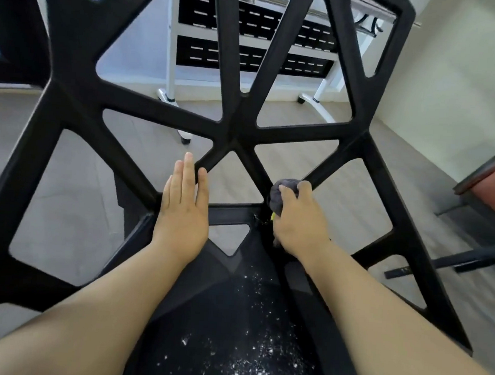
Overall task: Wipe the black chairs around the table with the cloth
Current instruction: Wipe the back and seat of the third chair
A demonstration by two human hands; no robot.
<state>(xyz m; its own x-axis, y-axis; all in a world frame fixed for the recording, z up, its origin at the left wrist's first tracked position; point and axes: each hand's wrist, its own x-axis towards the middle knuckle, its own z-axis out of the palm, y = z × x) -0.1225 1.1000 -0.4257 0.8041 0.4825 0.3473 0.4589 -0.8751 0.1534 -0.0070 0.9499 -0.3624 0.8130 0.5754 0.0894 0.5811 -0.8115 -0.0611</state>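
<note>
Black chair (235, 134) fills nearly the whole frame, its backrest an open web of struts rising from centre to top, its seat (203, 315) running down to btm centre. Thru the gaps: grey floor (66, 190) and, upper centre, a white-framed unit (172, 52) w/ black slotted panels. Left hand (182, 209), centre-left, lies flat w/ fingers straight, pressed on a lower strut and holding nothing, prob steadying the chair. Right hand (299, 219), just right of centre, has fingers curled round the bunched grey cloth (280, 192), pushing it against a strut where backrest meets seat. White specks (247, 361) scattered on the seat, btm centre. Step in hand, I'd say: wiping the lower backrest struts; seat not yet done. Next move prob calls for dragging the cloth along each strut, then sweeping the specks off w/out spreading them; other chairs after that
</note>
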